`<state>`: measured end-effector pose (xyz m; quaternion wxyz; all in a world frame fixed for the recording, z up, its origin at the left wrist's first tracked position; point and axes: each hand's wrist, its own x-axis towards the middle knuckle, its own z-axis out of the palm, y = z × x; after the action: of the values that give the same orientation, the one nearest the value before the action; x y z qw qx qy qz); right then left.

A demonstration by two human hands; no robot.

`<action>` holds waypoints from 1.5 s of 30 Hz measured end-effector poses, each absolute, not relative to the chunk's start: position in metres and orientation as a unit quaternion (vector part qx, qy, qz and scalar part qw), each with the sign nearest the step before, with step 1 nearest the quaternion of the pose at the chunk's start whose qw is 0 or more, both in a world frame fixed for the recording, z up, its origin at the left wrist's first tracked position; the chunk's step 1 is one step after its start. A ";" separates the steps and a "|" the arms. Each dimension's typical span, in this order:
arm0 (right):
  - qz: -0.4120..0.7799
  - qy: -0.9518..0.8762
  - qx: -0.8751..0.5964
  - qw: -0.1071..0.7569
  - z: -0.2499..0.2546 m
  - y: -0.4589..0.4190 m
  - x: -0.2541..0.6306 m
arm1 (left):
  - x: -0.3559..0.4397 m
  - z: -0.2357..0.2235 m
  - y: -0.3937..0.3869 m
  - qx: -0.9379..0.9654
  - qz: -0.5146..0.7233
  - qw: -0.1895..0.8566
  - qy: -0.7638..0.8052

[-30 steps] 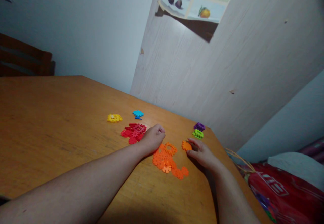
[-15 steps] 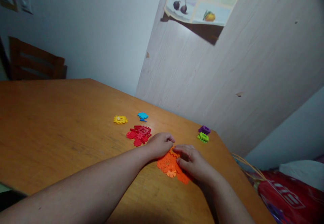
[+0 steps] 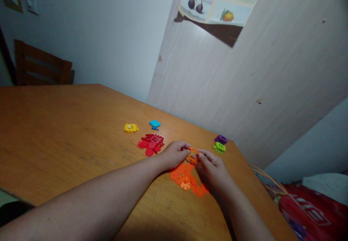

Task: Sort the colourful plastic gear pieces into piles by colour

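My left hand (image 3: pixel 174 154) and my right hand (image 3: pixel 212 167) meet just above a pile of orange plastic interlocking pieces (image 3: pixel 186 177) on the wooden table (image 3: pixel 67 132). Both hands are closed in a pinch on a small orange piece (image 3: pixel 193 153) held between them, slightly above the pile. A heap of red pieces (image 3: pixel 151 144) lies just left of my left hand.
A yellow piece (image 3: pixel 131 127) and a blue piece (image 3: pixel 154 124) lie farther back. Purple (image 3: pixel 220 139) and green (image 3: pixel 219 147) pieces sit near the table's right edge. A wooden chair (image 3: pixel 40 66) stands at the far left; red bedding (image 3: pixel 310 212) lies right of the table.
My right hand slid left from a lone orange piece to the pile. Both hands then lifted a little and now pinch an orange piece between them.
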<state>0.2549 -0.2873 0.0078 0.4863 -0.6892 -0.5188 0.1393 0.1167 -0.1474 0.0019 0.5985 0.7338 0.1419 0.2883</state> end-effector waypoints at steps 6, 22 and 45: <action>0.020 -0.547 -0.714 0.436 0.011 -0.290 0.257 | 0.118 0.005 -0.150 0.628 0.280 0.710 0.154; -0.090 -0.630 -0.712 0.296 0.023 -0.295 0.255 | 0.116 0.007 -0.150 0.594 0.245 0.754 0.136; 0.014 -0.499 -0.794 0.347 0.003 -0.321 0.333 | 0.124 -0.005 -0.135 0.597 0.318 0.704 0.219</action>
<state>0.3331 -0.3206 0.0027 0.3469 -0.7939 -0.4992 0.0141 0.1245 -0.1355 -0.0045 0.7035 0.5966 0.2187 0.3183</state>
